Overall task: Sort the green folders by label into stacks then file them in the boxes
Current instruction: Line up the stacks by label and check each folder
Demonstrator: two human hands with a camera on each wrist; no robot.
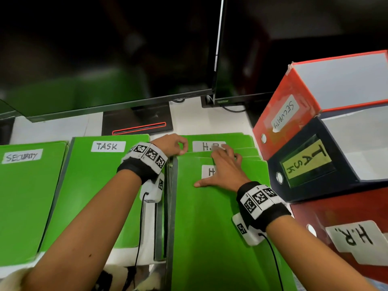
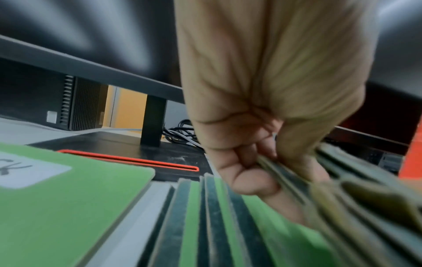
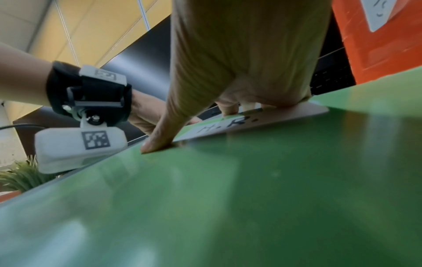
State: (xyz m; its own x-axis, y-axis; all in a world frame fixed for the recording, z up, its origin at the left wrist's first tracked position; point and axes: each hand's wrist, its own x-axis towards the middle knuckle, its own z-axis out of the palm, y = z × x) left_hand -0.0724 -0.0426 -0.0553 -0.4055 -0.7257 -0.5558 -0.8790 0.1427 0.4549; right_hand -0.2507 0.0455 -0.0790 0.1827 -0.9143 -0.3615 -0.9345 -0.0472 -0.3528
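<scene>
Both hands on the H.R. folder stack (image 1: 212, 217)
Left hand (image 1: 172, 144) pinches the stack's far corner; right hand (image 1: 225, 171) lies flat on top, fingers spread.

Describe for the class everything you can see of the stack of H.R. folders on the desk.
The H.R. stack is several glossy green card folders, fanned so their far edges step back. White handwritten labels show on two. It lies flat, right of the TASK stack and left of the boxes. The right hand presses flat on top; the left hand pinches the far left corner edges.
</scene>
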